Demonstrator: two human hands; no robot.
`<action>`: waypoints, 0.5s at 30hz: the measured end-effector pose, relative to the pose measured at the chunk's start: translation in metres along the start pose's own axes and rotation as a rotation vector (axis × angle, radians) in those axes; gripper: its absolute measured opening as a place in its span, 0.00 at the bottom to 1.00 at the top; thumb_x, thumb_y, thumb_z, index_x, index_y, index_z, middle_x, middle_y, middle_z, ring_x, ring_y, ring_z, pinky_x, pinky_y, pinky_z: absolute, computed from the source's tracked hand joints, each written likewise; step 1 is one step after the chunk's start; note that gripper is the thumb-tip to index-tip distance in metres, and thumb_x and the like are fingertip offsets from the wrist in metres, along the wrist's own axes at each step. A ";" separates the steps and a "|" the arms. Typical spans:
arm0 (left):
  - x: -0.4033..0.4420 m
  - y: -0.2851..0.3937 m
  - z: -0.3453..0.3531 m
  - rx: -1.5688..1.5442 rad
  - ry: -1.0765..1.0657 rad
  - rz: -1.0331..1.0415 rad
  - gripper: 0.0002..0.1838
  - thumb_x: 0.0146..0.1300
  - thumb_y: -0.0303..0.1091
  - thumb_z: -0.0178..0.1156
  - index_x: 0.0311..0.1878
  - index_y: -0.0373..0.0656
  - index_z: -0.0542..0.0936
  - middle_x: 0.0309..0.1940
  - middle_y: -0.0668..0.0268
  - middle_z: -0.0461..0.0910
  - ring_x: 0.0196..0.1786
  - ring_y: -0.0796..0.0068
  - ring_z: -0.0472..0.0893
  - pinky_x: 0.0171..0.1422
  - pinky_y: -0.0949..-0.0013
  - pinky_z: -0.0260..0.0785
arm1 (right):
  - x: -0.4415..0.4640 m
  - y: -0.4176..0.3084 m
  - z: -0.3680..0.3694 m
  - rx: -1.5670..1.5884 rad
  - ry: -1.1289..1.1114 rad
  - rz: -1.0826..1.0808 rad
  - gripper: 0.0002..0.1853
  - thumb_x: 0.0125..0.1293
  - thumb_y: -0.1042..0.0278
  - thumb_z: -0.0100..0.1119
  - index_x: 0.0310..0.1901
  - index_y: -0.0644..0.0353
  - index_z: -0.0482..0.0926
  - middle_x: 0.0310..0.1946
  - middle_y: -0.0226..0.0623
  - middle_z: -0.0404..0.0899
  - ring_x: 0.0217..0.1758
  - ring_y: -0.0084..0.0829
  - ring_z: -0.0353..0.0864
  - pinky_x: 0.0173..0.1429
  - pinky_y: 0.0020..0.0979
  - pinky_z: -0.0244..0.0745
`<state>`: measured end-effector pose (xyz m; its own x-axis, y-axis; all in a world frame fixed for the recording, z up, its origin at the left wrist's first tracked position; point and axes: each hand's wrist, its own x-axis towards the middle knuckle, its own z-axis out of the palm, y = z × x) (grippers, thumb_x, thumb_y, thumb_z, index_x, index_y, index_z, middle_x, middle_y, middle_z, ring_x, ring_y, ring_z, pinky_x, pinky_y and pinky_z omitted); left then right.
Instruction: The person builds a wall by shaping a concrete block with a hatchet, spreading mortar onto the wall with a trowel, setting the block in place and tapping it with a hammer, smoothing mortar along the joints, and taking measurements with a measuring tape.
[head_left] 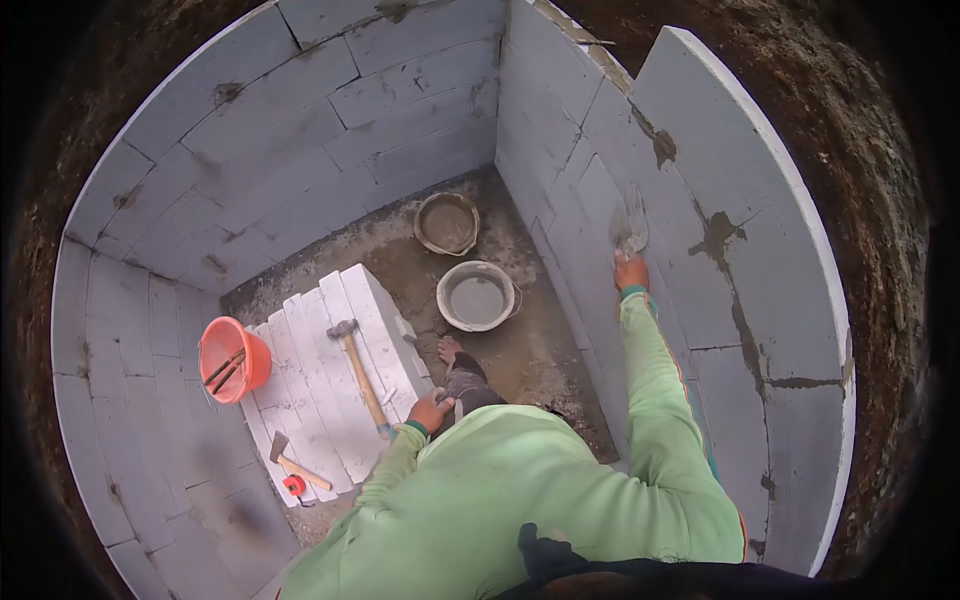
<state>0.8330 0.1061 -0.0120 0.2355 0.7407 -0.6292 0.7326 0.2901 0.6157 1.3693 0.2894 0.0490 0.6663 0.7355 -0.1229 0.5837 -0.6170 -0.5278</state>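
My right hand (630, 272) grips a trowel (631, 228), its blade smeared with mortar and lying against the right-hand block wall (660, 290). Beside my bent leg, at the edge of a stack of white blocks (300, 340), is my left hand (431, 411). Its fingers look curled together, and what they hold, if anything, is too small to make out. A hammer (362, 380) with a wooden handle lies on the stack close to that hand. Grey mortar smears mark several joints of the wall.
Two round basins stand on the floor: one with grey mix (478, 298), one darker (447, 222). An orange bucket (258, 368) holding tools sits at the stack's left. A hatchet (298, 466) and red tape measure (294, 486) lie nearby. Block walls (270, 140) enclose the space.
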 end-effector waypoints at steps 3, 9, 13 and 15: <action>0.013 0.005 -0.009 -0.050 0.045 -0.001 0.33 0.69 0.55 0.60 0.70 0.44 0.74 0.64 0.49 0.79 0.67 0.46 0.77 0.72 0.52 0.68 | 0.028 0.015 0.062 -0.116 -0.428 0.062 0.29 0.68 0.45 0.66 0.50 0.69 0.83 0.34 0.49 0.86 0.34 0.43 0.87 0.41 0.44 0.80; 0.027 0.023 -0.064 -0.212 0.312 0.029 0.30 0.68 0.47 0.64 0.68 0.39 0.75 0.59 0.46 0.81 0.61 0.46 0.82 0.66 0.53 0.73 | -0.062 -0.036 0.127 0.119 -0.655 0.239 0.27 0.64 0.50 0.72 0.53 0.66 0.84 0.35 0.40 0.86 0.35 0.35 0.85 0.43 0.40 0.79; 0.031 0.016 -0.090 -0.194 0.436 0.087 0.28 0.68 0.41 0.65 0.67 0.37 0.75 0.59 0.46 0.82 0.58 0.47 0.83 0.64 0.54 0.74 | -0.074 -0.032 0.157 -0.219 -0.775 0.143 0.32 0.65 0.41 0.68 0.54 0.66 0.83 0.40 0.48 0.88 0.44 0.46 0.87 0.53 0.45 0.79; 0.035 -0.003 -0.094 -0.147 0.505 0.125 0.28 0.67 0.38 0.66 0.68 0.37 0.75 0.58 0.49 0.82 0.54 0.48 0.84 0.63 0.54 0.75 | -0.079 -0.038 0.163 -0.224 -0.716 0.059 0.35 0.64 0.37 0.65 0.57 0.65 0.82 0.50 0.51 0.85 0.55 0.50 0.84 0.63 0.45 0.74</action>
<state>0.7790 0.1884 0.0088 -0.0472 0.9636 -0.2632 0.6131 0.2360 0.7540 1.2189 0.2997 -0.0583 0.2796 0.6542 -0.7027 0.6877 -0.6472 -0.3289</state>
